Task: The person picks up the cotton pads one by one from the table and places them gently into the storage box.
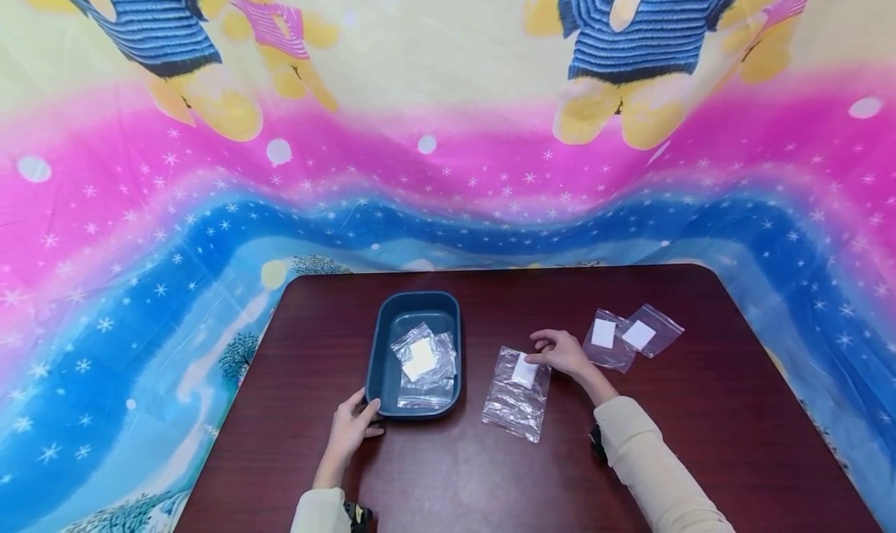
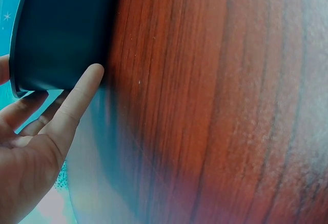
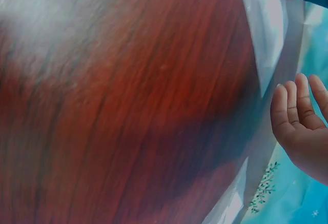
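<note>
On the desk [image 1: 700, 408], seen from my head, my right hand [image 1: 558, 352] rests on the top of a clear bag [image 1: 516, 397], fingers curled down over its white card [image 1: 523, 371]; whether I pinch the film or only press it, I cannot tell. That bag lies flat, just right of the tub [image 1: 379, 362]. I judge it very light, limp and slick, so it will slide and crumple; the stiffer card end near the seal looks like the best place to take hold. My left hand [image 1: 352, 428] touches the tub's near left corner with fairly straight fingers, steadying it and gripping nothing that I can see. Inside the tub lie more bags [image 1: 423, 360], overlapping, so their count is unclear. Two further bags [image 1: 630, 337] sit well to the right, touching each other.

From my left wrist, my fingers [image 2: 77, 96] are stretched out, one tip against the tub's dark wall [image 2: 61, 29], the others spread below its rim. Nothing of the tub's inside shows here.

From my right wrist, my fingers [image 3: 294, 108] show only as bent tips at the picture's edge, and what they touch is cut off. A strip of clear bag [image 3: 269, 24] crosses the upper right, blurred; the card cannot be made out with certainty.
</note>
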The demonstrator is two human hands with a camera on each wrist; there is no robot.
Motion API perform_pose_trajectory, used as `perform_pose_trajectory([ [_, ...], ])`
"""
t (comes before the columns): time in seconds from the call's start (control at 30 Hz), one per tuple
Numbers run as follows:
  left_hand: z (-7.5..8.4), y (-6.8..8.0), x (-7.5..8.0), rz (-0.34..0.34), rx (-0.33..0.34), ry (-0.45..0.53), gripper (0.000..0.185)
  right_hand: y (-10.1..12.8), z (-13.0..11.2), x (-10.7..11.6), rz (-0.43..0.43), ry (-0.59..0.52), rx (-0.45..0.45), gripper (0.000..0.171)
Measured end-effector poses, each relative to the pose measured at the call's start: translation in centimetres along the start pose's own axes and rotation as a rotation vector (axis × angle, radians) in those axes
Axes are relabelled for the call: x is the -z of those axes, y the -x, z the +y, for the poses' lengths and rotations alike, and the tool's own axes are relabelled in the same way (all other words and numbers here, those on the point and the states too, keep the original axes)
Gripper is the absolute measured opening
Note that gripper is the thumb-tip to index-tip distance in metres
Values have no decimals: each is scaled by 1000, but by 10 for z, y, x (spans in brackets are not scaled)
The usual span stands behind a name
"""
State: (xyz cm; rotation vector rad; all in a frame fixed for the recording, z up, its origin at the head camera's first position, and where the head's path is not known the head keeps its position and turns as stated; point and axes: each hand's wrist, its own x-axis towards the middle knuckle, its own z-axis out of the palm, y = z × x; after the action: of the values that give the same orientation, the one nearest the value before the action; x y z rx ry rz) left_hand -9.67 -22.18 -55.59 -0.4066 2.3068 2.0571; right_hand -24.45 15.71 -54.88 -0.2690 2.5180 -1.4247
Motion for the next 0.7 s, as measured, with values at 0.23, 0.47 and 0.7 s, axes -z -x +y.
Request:
perform_pose_trajectory([
  [0.23,-2,-1,1,14,2,-8,49,1,8,-1,-9,126,25,52],
  [0.47,-2,-2,0,10,1,-7,49,2,9,-4,-10,175,29,50],
  [0.7,-2,-2,0,5,8,-5,49,1,12,-10,-1,210,52,48],
])
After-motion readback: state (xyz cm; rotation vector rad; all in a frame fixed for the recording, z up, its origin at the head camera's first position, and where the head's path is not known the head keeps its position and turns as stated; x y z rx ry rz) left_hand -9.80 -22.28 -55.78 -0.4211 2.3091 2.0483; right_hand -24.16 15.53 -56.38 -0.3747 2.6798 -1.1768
